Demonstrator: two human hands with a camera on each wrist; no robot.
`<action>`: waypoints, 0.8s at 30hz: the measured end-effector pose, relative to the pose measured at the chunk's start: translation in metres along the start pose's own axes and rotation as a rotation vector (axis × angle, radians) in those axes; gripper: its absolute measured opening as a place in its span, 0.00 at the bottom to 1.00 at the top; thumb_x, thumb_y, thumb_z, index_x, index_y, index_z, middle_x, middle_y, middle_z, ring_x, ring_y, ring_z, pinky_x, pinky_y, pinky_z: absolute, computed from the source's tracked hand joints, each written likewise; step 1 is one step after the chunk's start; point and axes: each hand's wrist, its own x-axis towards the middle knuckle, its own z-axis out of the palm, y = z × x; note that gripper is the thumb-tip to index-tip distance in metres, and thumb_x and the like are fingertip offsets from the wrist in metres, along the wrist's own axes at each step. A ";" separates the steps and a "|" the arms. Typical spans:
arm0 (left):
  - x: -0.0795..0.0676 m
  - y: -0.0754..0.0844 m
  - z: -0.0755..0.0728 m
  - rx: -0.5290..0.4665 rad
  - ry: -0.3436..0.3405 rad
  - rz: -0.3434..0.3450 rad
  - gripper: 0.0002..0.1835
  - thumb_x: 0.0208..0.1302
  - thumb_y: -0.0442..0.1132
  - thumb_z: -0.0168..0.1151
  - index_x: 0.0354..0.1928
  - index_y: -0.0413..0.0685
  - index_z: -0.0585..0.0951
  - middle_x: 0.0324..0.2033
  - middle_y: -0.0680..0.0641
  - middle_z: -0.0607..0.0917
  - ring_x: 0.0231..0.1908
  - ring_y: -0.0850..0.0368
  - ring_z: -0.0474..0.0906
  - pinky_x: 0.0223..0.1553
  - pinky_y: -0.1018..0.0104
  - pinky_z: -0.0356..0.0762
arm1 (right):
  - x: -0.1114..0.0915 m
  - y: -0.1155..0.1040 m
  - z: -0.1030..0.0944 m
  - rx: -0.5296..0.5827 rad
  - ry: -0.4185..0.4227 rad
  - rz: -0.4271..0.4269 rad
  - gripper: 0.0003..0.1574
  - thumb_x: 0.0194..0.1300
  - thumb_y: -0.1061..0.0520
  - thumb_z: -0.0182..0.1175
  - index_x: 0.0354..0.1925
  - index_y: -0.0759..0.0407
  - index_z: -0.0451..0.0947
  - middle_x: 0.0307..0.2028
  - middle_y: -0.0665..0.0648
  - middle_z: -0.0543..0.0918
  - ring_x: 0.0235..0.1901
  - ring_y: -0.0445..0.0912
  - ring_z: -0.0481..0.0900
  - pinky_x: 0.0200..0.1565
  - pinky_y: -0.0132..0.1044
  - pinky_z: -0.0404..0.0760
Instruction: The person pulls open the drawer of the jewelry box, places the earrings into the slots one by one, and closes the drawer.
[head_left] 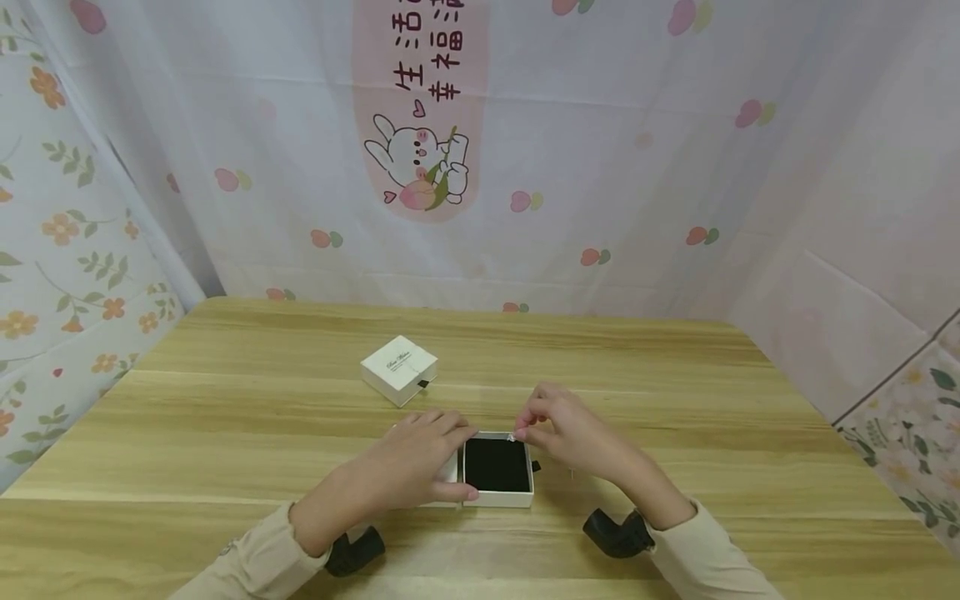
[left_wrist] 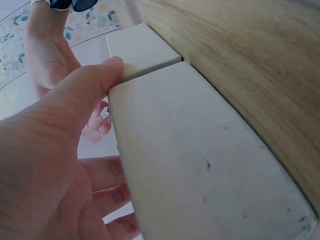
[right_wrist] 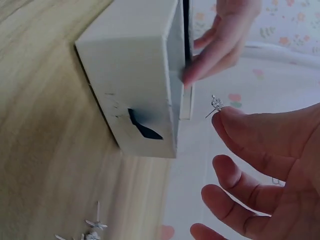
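Note:
A white drawer-style jewellery box point(head_left: 506, 500) lies pulled open on the table, its black inner pad point(head_left: 497, 467) showing. My left hand point(head_left: 412, 458) grips the box's outer sleeve point(left_wrist: 200, 150), the thumb along the near side and the fingers on the far side. Between thumb and index finger my right hand point(head_left: 561, 429) pinches a small silver stud earring point(right_wrist: 216, 103), above the drawer's far right corner and with its pin sticking out. A black ribbon tab point(right_wrist: 145, 127) hangs on the drawer's front. On the table, more silver earrings point(right_wrist: 92, 234) lie near the right hand.
Behind the left hand stands a second white box point(head_left: 397, 367) with printed lettering and a black tab. The wooden table point(head_left: 600, 358) reaches back to a printed curtain point(head_left: 562, 150). Black wrist mounts point(head_left: 618, 535) sit at both wrists.

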 end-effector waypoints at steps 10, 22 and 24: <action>0.000 0.000 -0.003 -0.006 -0.001 -0.009 0.38 0.52 0.65 0.56 0.58 0.45 0.72 0.55 0.48 0.73 0.57 0.50 0.68 0.56 0.51 0.66 | 0.007 0.000 0.007 0.057 -0.079 -0.053 0.04 0.58 0.54 0.59 0.28 0.50 0.80 0.31 0.46 0.72 0.33 0.40 0.67 0.33 0.28 0.69; -0.001 0.000 -0.002 0.005 -0.001 0.007 0.38 0.53 0.65 0.55 0.58 0.44 0.71 0.55 0.48 0.73 0.57 0.50 0.68 0.56 0.51 0.67 | 0.019 -0.003 0.011 -0.022 -0.143 -0.107 0.03 0.57 0.55 0.61 0.27 0.48 0.79 0.38 0.49 0.71 0.43 0.44 0.65 0.42 0.34 0.69; -0.001 -0.001 -0.002 0.002 -0.003 0.009 0.38 0.54 0.64 0.55 0.58 0.44 0.71 0.55 0.48 0.73 0.57 0.51 0.68 0.56 0.52 0.67 | 0.020 -0.002 0.012 -0.025 -0.158 -0.113 0.03 0.57 0.55 0.61 0.27 0.48 0.79 0.39 0.50 0.71 0.43 0.44 0.65 0.42 0.34 0.68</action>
